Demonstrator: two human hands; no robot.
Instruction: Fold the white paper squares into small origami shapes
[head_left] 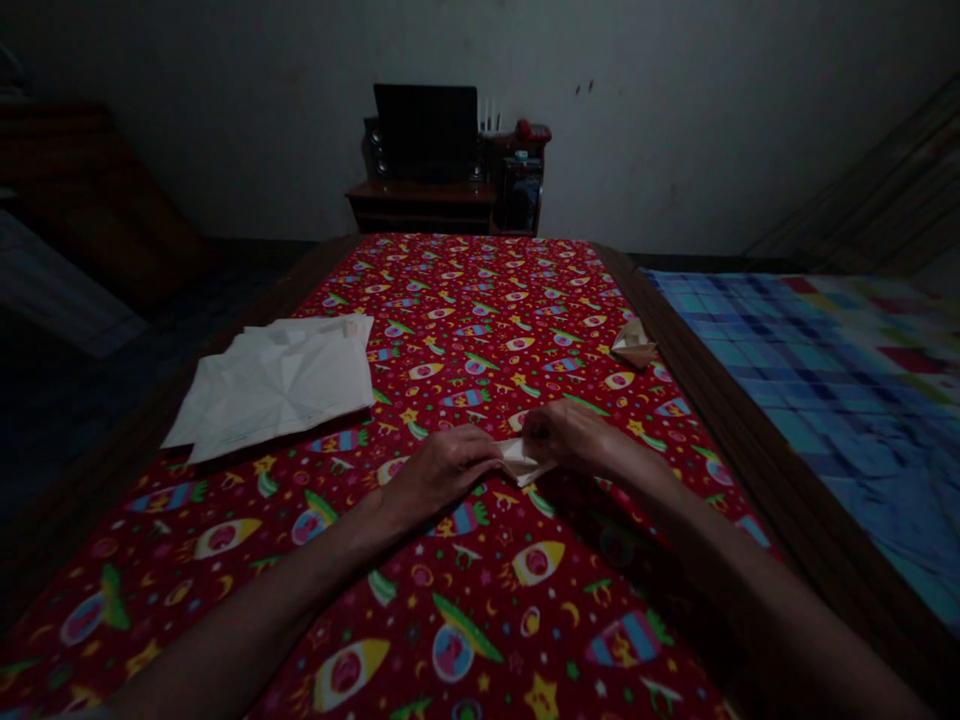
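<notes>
A small folded piece of pale paper (523, 462) lies on the red patterned cloth (465, 600) in front of me. My left hand (439, 476) rests on its left side with fingers curled and pressed down onto it. My right hand (566, 438) covers its right side, fingers closed on the paper's edge. Both hands meet over the paper, which is mostly hidden beneath them.
A stack of creased white paper sheets (277, 385) lies at the left of the cloth. A small folded paper shape (634, 345) sits near the right edge. A blue checked cloth (847, 390) lies to the right. A dark screen (425, 130) on a low shelf stands at the far wall.
</notes>
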